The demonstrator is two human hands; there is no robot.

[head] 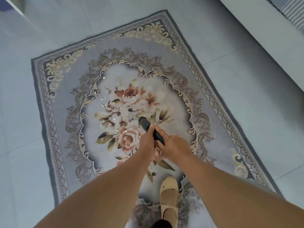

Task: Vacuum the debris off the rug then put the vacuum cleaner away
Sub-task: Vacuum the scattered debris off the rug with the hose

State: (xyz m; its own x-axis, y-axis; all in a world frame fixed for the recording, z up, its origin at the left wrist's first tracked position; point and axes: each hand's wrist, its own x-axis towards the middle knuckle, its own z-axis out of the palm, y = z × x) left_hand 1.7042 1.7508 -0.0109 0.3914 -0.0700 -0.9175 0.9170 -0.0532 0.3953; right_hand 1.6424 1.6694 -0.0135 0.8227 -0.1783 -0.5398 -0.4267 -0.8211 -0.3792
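Two hands grip the black tubular vacuum nozzle (144,123), left hand (146,143) ahead of right hand (173,145); shiny debris flakes (105,106) lie toward the grey floral rug's (69,89) left edge.

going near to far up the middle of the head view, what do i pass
beige shoe → left hand and right hand, level, gripping the vacuum tube → most of the shiny debris → far rug border → tiled floor
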